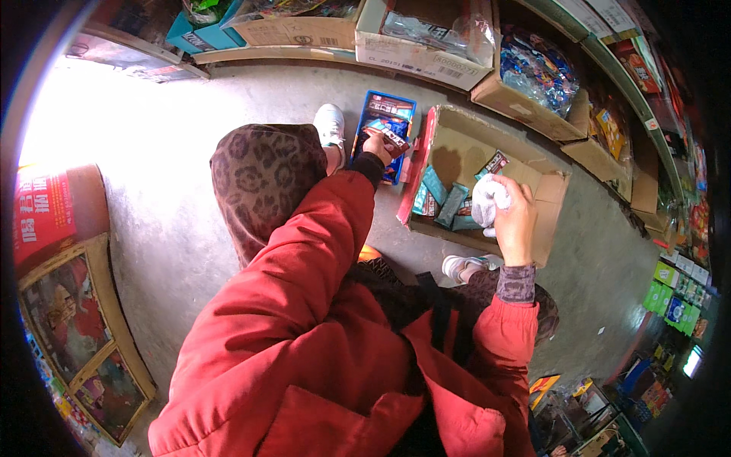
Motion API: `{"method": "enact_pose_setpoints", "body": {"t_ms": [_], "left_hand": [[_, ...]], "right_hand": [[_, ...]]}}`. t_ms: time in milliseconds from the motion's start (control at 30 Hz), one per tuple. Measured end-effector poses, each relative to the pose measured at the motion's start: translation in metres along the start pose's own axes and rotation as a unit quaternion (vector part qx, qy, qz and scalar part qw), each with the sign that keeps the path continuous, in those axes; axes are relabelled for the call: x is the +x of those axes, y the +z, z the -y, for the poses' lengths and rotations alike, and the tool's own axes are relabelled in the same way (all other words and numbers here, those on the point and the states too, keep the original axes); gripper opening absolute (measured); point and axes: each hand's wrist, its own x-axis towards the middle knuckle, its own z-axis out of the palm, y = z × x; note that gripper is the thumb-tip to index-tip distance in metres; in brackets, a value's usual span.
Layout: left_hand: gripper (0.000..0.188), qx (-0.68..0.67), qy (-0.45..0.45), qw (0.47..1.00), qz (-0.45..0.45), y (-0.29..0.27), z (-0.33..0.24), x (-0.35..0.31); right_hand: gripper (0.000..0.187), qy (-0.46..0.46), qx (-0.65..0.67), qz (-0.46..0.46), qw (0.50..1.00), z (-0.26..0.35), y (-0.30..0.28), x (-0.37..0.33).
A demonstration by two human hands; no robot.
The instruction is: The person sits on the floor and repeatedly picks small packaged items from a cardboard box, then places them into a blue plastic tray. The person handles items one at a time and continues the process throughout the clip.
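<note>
My left hand [376, 148] is closed on a brown-red wrapped snack bar [394, 142] above a small blue box [413, 114]. Other wrapped packets, some blue and some brown-red, lie inside that box. My right hand [519, 221] grips a crumpled white cloth [489, 199] over an open cardboard box [550, 199]. In this carton are several teal wrapped bars [452, 204] on the left side, and one dark brown wrapped bar [493, 163] beyond the cloth. My right hand hides part of the carton's near side.
Cartons of packaged snacks [537, 72] line a shelf along the far and right sides. A teal box [202, 34] stands at far left. My shoes [330, 126] flank the two boxes on the grey floor [175, 289]. A wood-framed case [87, 335] is at left.
</note>
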Motion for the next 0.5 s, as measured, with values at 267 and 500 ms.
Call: {"method": "enact_pose_setpoints", "body": {"t_ms": [267,500], "left_hand": [[0.023,-0.037,0.049,0.997,0.037,0.007,-0.001,-0.008],[0.011,-0.006,0.096,0.995,0.025,0.000,-0.002,0.000]], "right_hand": [[0.044,-0.019,0.028,0.030,0.999,0.003,-0.001,-0.001],[0.043,-0.006,0.010,0.061,0.998,0.008,-0.003,-0.002]]}}
